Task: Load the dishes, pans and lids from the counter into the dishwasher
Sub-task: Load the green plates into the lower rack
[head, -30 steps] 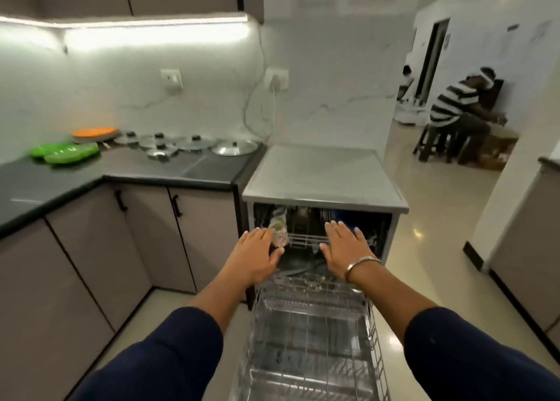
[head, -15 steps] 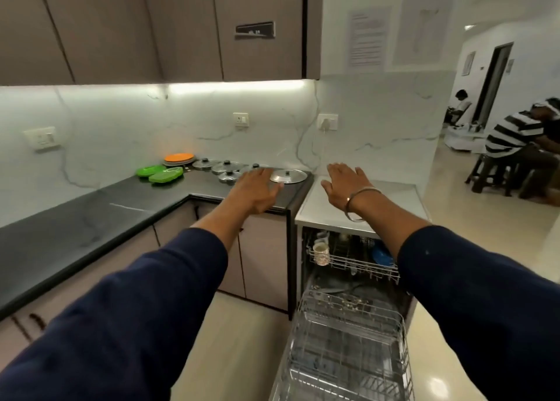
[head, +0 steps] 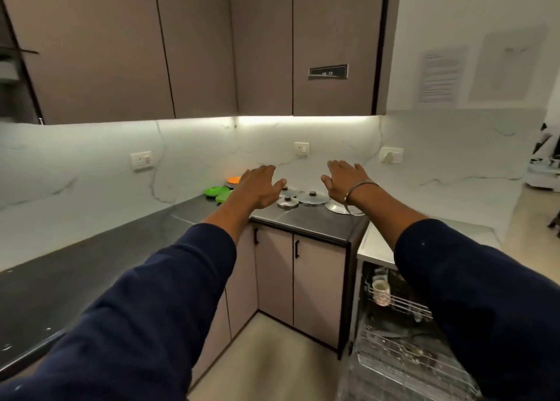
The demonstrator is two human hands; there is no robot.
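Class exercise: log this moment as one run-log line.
left hand open, reaching | right hand open, reaching | steel lids on counter | dishwasher rack out

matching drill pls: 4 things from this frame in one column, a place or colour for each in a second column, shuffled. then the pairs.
Things
1. mug
2. orange plate
3. green plates
4. steel lids

Place or colour
A. counter, between the two hands
B. upper rack of the open dishwasher
C. at the wall, behind the green ones
D. bright green, left of the left hand

Pairs: 1-B, 2-C, 3-D, 4-A
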